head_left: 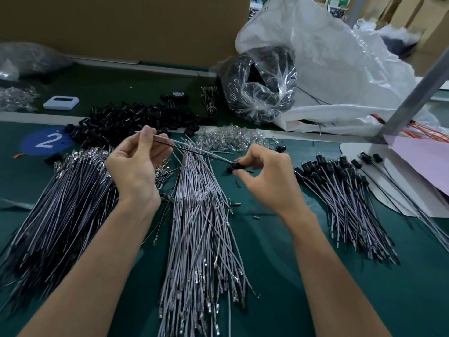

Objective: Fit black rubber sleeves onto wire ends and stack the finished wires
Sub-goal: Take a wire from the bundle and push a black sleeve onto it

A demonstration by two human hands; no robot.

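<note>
- The left hand (138,164) is raised, palm toward the camera. Its thumb and fingertips pinch thin wires (192,149), one pale and one dark.
- The wires run from the left hand's fingertips across and down to the right hand (266,177).
- The right hand pinches a black sleeve (236,165) between thumb and forefinger, with the other fingers curled loosely. The sleeve sits at the wires' right end; I cannot tell how far it is pushed on.
- The hands are apart, joined only by the wires, and both are held above the green table (279,263).
- Between the forearms lies a fan of grey wires (201,227), with metal terminals at the ends nearest the person.
- Under and left of the left hand lies a thicker heap of dark wires (60,205), terminals at its far end.
- Right of the right hand lies the finished stack (345,203): wires with black sleeves at their far ends, roughly parallel.
- Beyond the left hand is a sleeve pile (131,121), loose and black.
- Beyond the gap between the hands is a heap of clear caps (226,137).
- A few black bits (235,204) lie on the table just below the right hand.
- A blue disc (46,142) marked 2 is left of the left hand.
- Far beyond the right hand are a clear bag (260,88) of black parts and a white sack (340,69).
</note>
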